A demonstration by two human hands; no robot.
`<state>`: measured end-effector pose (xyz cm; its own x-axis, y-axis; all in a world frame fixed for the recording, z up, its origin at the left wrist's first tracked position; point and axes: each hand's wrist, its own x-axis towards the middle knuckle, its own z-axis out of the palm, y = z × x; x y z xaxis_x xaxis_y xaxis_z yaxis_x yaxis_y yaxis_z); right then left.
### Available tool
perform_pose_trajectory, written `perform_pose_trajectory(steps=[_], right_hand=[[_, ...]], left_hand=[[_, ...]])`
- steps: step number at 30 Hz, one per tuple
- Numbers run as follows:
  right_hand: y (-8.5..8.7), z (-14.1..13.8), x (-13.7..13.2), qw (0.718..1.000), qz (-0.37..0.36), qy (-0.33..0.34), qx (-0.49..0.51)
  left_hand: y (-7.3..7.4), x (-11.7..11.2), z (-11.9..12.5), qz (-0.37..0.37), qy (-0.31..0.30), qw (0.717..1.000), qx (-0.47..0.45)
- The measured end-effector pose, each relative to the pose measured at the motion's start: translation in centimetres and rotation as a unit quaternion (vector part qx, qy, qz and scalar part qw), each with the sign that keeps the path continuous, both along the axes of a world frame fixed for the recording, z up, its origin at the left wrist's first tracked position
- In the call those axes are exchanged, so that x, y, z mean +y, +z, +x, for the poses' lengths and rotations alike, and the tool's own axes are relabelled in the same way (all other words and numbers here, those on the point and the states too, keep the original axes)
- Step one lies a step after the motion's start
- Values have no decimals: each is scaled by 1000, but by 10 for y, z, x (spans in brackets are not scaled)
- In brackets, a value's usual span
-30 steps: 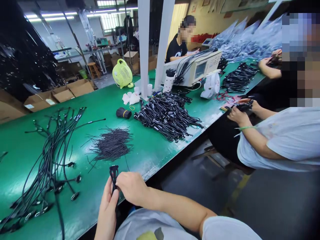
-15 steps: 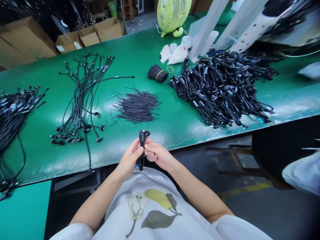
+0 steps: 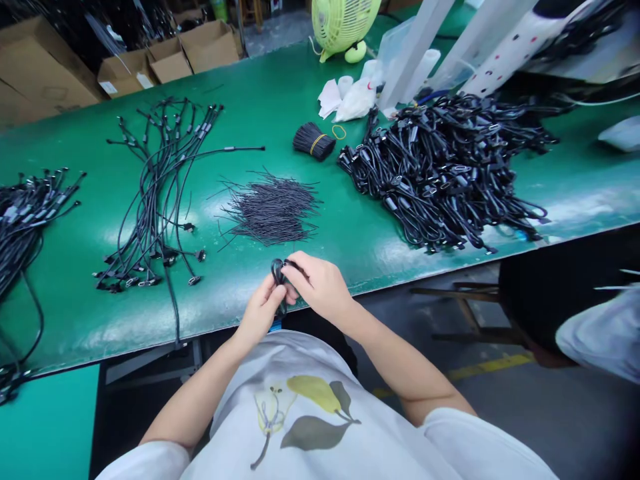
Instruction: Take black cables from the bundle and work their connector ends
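Observation:
A coiled black cable [image 3: 277, 268] is held over the table's front edge, close to my body. My left hand [image 3: 261, 308] is closed around the middle of the coil, thumb pressed on it. At the coil's upper end my right hand [image 3: 323, 285] pinches the cable with bent fingers; part of the coil is hidden behind them. Just beyond my hands lies a loose pile of thin black twist ties [image 3: 273, 208]. A thicker bundle of black ties [image 3: 314, 141], bound by a yellow rubber band, sits behind that pile.
Coiled cables [image 3: 440, 173] form a large heap on the right of the green table [image 3: 260, 93]. Uncoiled cables [image 3: 160, 180] lie to the left, with another bunch [image 3: 25, 220] at the far left. A green fan [image 3: 345, 23] stands at the back. A stool [image 3: 470, 313] is at the lower right.
My right hand has moved up from beside the coil's middle to its upper end, its back now turned upward. My left hand keeps hold of the coil. The view has shifted slightly.

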<state>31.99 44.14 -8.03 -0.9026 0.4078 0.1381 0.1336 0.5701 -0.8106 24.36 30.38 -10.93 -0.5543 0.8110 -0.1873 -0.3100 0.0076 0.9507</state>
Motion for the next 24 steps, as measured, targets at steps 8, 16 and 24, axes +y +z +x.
perform_pose_trajectory(steps=[8, 16, 24], right_hand=[[-8, 10, 10, 982, 42, 151, 105], [7, 18, 13, 987, 13, 123, 104], [2, 22, 9, 977, -101, 161, 99]], left_hand=[[9, -2, -6, -11, -37, 987, -153], [24, -8, 1, -52, -70, 992, -91], [21, -7, 12, -144, -63, 982, -105]])
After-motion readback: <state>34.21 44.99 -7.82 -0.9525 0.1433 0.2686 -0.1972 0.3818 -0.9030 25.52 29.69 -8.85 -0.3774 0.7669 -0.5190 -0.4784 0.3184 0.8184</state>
